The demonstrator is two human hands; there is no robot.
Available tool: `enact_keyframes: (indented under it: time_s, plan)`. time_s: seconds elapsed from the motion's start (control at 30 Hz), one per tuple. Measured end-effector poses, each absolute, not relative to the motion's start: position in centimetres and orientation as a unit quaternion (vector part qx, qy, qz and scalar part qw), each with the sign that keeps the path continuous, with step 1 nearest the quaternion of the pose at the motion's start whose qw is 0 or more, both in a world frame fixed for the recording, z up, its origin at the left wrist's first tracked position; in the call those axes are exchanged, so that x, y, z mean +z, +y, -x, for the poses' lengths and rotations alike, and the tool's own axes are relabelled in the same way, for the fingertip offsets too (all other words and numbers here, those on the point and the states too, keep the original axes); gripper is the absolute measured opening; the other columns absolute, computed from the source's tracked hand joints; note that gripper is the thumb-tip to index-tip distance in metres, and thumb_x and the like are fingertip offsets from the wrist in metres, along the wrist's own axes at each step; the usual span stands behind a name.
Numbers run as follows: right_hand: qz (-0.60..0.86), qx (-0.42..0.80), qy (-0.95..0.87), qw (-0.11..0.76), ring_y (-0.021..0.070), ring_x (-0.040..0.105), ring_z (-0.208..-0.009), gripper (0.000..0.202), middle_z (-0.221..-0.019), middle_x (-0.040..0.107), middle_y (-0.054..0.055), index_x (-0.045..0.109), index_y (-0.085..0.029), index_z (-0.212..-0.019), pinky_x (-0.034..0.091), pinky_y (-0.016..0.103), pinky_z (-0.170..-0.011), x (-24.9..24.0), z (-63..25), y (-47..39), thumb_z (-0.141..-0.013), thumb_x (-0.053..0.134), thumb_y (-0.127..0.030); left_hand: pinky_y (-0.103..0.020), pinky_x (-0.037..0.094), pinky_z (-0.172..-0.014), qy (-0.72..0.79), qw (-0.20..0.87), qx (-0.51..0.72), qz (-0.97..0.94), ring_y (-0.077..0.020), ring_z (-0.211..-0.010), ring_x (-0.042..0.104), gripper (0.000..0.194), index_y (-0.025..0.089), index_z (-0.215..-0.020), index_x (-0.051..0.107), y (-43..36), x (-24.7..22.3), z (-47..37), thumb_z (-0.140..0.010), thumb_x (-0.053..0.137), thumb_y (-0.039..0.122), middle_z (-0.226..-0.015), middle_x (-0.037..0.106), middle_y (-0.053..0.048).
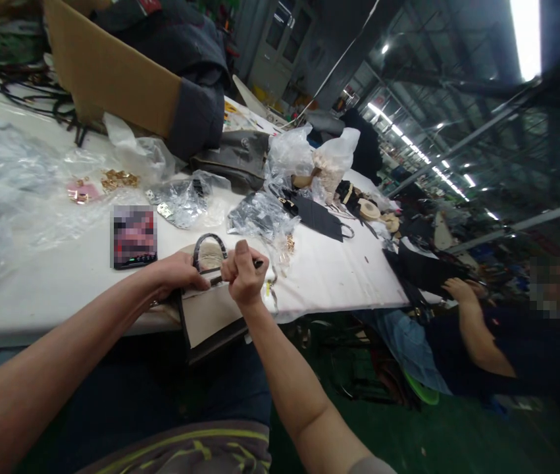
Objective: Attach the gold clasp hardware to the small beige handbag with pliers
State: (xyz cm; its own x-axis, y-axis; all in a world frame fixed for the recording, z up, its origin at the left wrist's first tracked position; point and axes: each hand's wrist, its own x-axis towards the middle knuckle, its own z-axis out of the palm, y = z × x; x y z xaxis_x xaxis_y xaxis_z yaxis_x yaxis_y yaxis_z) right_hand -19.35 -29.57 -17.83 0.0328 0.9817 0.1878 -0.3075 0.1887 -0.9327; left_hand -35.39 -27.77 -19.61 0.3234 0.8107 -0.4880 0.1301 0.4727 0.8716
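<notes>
A beige and dark handbag lies tilted over the table's front edge, its dark curved handle standing up at the far side. My left hand grips the bag's upper left edge, thumb on top. At the bag's upper right, my right hand is closed in a fist around a small dark tool, whose end shows beside the fingers. The rest of the tool is hidden by the hand.
A phone lies left of the bag. Beyond are gold metal parts, plastic-wrapped pieces, a black bag piece and a cardboard box. At the right, a seated person's hand touches black material.
</notes>
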Motion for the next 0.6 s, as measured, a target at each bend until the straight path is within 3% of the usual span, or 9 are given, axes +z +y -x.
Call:
enact_keyframes:
  time_s: [0.2, 0.6]
  plan:
    - [0.317, 0.585, -0.409, 0.625, 0.0061, 0.018, -0.041, 0.079, -0.054, 0.023, -0.011, 0.033, -0.027, -0.063, 0.015, 0.028, -0.039, -15.1, 17.0, -27.8, -0.089, 0.087, -0.078, -0.031, 0.056, -0.072, 0.51, 0.691, 0.226, -0.46, -0.0264, -0.08, 0.072, 0.04, 0.017, -0.08, 0.081, -28.2, -18.7, 35.4, -0.043, 0.093, 0.029, -0.088, 0.083, -0.009]
    - [0.383, 0.522, -0.471, 0.599, 0.0096, 0.029, -0.045, 0.077, -0.053, 0.03, -0.008, 0.035, -0.028, -0.064, 0.025, 0.03, -0.043, -17.2, 17.1, -29.6, -0.092, 0.08, -0.084, -0.034, 0.057, -0.069, 0.542, 0.684, 0.214, -0.439, -0.0284, -0.079, 0.072, 0.041, 0.019, -0.075, 0.078, -28.3, -18.0, 34.7, -0.039, 0.094, 0.028, -0.083, 0.08, -0.008]
